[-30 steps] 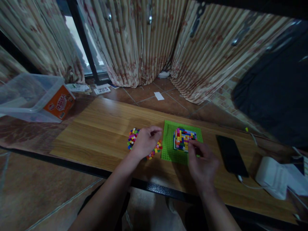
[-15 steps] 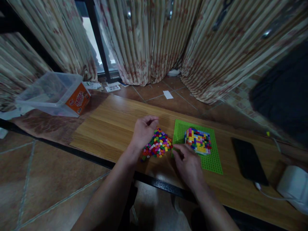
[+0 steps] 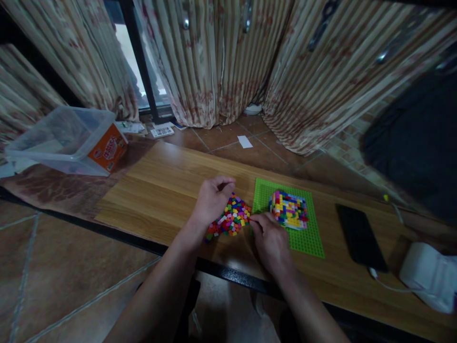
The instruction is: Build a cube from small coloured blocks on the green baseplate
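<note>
A heap of small colourful toy bricks (image 3: 234, 216) lies on the wooden table. My left hand (image 3: 214, 199) is at the heap's far left side, thumb and fingers pressed together; whatever may be between them is too small to make out. At the heap's right edge, my right hand (image 3: 270, 240) has thumb and forefinger in a pinch, its tips close to the outermost bricks. Any piece in that pinch is hidden. Just right of this hand, a multicoloured block built of bricks (image 3: 291, 209) stands on a green studded baseplate (image 3: 310, 245).
A clear plastic bin (image 3: 67, 157) with an orange label stands at the left end of the wooden table (image 3: 153, 186). On the right lie a black phone (image 3: 360, 238) with a cable and a white device (image 3: 428, 276). Curtains (image 3: 207, 62) hang behind.
My right hand's thumb and forefinger have closed together at the heap's edge. My left hand stays nearly in place. The whole view has shifted slightly.
</note>
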### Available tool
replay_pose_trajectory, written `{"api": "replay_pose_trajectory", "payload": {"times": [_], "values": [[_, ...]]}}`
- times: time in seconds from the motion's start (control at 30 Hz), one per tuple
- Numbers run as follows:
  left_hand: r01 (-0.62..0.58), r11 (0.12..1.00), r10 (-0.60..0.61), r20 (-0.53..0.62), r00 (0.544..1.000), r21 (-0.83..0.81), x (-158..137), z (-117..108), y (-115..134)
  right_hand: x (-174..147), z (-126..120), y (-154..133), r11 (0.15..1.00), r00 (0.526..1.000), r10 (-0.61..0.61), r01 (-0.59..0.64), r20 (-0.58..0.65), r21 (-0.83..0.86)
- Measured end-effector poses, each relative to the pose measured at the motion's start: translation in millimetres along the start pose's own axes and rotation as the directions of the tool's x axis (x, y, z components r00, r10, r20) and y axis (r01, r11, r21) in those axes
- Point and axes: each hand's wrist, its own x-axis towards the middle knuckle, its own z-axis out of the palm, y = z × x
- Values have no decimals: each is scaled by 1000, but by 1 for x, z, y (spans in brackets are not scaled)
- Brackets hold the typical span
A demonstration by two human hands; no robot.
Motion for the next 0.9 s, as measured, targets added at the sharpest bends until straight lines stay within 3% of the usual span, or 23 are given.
{"api": "replay_pose_trajectory", "payload": {"times": [0.23, 0.5, 0.9], "values": [[24, 1000, -24, 12, 1000, -18, -3, 4, 4, -4, -28, -3, 996, 997, 0, 6, -77, 84], [3, 999, -5, 37, 999, 45, -1, 7, 1, -5, -67, 42, 996, 962, 88, -81, -257, 36], [-6, 997, 2, 57, 998, 76, 0, 11, -1, -2, -63, 47, 995, 964, 94, -89, -248, 33]]}}
